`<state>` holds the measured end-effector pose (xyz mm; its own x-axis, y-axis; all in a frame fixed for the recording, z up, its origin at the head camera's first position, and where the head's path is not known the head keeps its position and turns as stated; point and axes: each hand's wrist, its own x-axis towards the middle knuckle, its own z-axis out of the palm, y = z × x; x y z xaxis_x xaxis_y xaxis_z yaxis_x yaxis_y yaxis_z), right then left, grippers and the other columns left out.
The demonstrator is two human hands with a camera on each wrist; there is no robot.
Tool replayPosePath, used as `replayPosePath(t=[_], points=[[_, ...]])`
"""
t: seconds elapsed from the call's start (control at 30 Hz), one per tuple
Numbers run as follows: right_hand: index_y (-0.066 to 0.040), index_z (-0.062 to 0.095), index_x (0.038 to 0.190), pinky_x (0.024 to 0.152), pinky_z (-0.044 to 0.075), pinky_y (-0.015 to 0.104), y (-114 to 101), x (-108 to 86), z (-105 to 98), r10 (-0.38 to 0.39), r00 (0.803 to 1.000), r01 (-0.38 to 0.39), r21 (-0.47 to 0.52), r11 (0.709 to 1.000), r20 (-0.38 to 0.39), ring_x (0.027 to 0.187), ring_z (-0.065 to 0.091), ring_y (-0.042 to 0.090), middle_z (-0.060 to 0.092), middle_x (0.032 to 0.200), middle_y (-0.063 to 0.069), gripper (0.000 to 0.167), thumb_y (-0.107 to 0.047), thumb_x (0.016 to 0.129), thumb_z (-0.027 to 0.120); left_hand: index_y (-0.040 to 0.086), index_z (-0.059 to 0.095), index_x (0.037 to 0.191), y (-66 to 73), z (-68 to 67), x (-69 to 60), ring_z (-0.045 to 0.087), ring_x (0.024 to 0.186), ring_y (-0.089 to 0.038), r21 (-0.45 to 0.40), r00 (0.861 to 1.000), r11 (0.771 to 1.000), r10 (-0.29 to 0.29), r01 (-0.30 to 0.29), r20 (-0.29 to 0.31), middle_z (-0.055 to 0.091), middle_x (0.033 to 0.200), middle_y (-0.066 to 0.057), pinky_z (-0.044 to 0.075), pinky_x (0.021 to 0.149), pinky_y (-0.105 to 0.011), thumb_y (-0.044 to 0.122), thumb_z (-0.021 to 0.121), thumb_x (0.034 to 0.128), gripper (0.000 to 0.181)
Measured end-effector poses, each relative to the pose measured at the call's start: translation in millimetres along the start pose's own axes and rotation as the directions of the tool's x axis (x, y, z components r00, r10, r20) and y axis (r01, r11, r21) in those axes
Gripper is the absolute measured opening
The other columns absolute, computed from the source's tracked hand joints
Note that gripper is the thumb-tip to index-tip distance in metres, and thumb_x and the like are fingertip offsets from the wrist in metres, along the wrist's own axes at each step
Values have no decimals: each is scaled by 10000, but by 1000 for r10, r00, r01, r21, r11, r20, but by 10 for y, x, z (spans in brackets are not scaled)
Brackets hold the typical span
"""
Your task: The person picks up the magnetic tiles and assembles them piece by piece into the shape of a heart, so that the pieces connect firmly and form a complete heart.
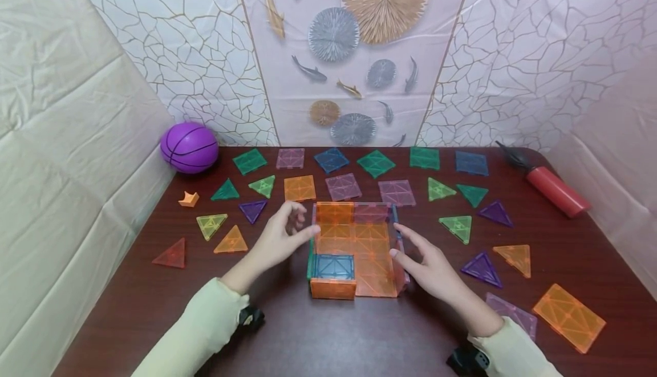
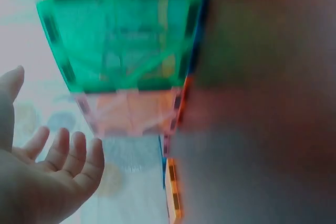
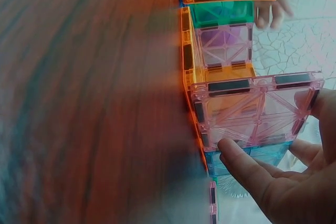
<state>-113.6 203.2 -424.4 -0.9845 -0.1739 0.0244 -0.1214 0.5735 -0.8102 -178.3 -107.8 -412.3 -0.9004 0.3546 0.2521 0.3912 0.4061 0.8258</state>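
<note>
– While your hands flank it, where exactly is the walled box of see-through plastic magnetic tiles?

– Right between them, on the dark reddish-brown table, orange floor showing. Your right hand pinches the clear pink square plastic tile in the wall on its side: thumb over the upper edge to the inner face, finger outside. Reads as a steadying grip; thin upright panels probably knock loose easily.

– And your left hand?

– Holds nothing. Fingers loosely curved, thumb apart from them, just beside the opposite wall with its translucent green square plastic tile. No contact shows in your left wrist view, though that's blurred. Maybe there as a guard.

– Box corner nearest that hand?

– Translucent blue square plastic tile lies flat, upright translucent orange plastic tile at its near edge, presumably propping it like a lid.

– Loose pieces?

– Spread beyond and outside both hands: translucent orange plastic triangle left of your left, translucent purple plastic triangle right of your right. Likely spaced for easy picking. Round purple ball with black lines sits well past your left hand, probably irrelevant.
</note>
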Motion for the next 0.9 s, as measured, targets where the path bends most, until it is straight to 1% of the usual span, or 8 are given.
replayPosePath(t=[0.1,0.2,0.4,0.53,0.63,0.73,0.8,0.9], points=[[-138,383,1474,511,453,293,3,-1,-5,6,1000,-6,6,1000,0,707,570,186,423,1430,231,594,-315,955,610,73,525,1219,-79,12,206,556,981,-218,-26,999,999,-30,30,12,578,1111,-105,495,824,-364,269,685,907,402],[-140,377,1478,497,451,295,3,-3,-7,12,1000,-12,16,1000,6,644,559,176,426,1424,223,608,-342,953,607,79,508,1319,-165,42,361,545,1141,-254,-102,997,992,-70,74,39,564,1269,-149,470,944,-431,272,637,942,444],[-145,373,1481,488,453,296,-1,-12,-14,18,1000,-18,30,999,15,595,559,171,438,1398,217,617,-360,951,605,118,404,1459,-308,126,518,457,1308,-279,-289,973,936,-154,199,171,498,1408,-147,360,1079,-472,304,521,1004,505],[-149,380,1478,533,459,296,4,-9,-11,12,1000,-12,10,1000,7,720,589,185,436,1415,225,606,-352,953,604,137,404,1469,-353,157,539,379,1374,-249,-336,945,897,-209,287,251,484,1435,-88,316,1109,-470,359,459,1021,502],[-146,386,1476,591,461,301,16,-5,-7,2,1000,-2,-11,1000,0,865,603,217,430,1433,233,600,-350,955,602,113,453,1435,-368,175,538,368,1382,-250,-367,933,870,-239,329,270,472,1445,-93,311,1112,-463,349,429,1032,468],[-145,383,1479,657,473,340,23,-9,-6,-8,1000,8,-26,1000,0,969,605,267,428,1442,230,602,-361,958,593,70,489,1399,-379,194,532,403,1357,-270,-398,930,852,-243,340,275,477,1430,-132,316,1110,-451,305,402,1047,432],[-144,375,1486,753,513,424,24,-16,-13,-17,1000,17,-33,999,6,1073,592,334,422,1453,223,604,-370,965,579,43,489,1392,-385,205,528,433,1331,-282,-416,930,843,-239,341,277,491,1409,-155,318,1110,-447,279,387,1053,425],[-138,350,1500,927,452,574,21,-36,-46,-27,999,29,-43,999,34,1246,487,417,403,1474,214,609,-378,978,553,21,488,1386,-399,228,521,462,1298,-295,-448,932,827,-234,340,276,512,1378,-179,323,1109,-447,263,382,1056,423]])
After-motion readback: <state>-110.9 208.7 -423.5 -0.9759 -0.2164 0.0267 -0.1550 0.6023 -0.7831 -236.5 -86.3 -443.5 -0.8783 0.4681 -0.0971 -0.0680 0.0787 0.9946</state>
